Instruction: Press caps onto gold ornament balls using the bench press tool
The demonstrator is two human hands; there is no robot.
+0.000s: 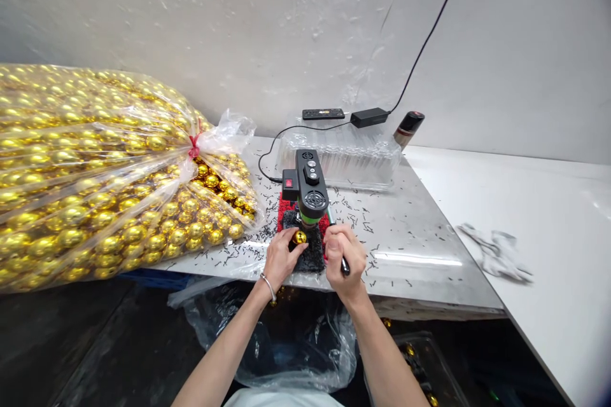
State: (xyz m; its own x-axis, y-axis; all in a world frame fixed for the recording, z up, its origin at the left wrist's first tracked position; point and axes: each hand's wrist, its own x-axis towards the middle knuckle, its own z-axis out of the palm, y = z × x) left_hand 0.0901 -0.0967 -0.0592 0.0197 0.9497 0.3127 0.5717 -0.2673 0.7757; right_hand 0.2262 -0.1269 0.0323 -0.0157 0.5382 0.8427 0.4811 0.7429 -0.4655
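Under the head of a black device (312,187), a small gold ball (300,237) is pinched between the thumb and fingers of my left hand (281,255). The ball sits over a dark textured pad (312,257), with red material around it. My right hand (345,257) is wrapped round a black-ended lever (345,266) at the device's right side. A bracelet (268,288) circles my left wrist.
A large clear bag of gold balls (95,184) fills the left. Behind the device are a clear plastic tray (353,162), a power adapter (370,117), a remote (323,114) and a spray can (408,128). White gloves (499,254) lie right; an open plastic bag (286,343) hangs below.
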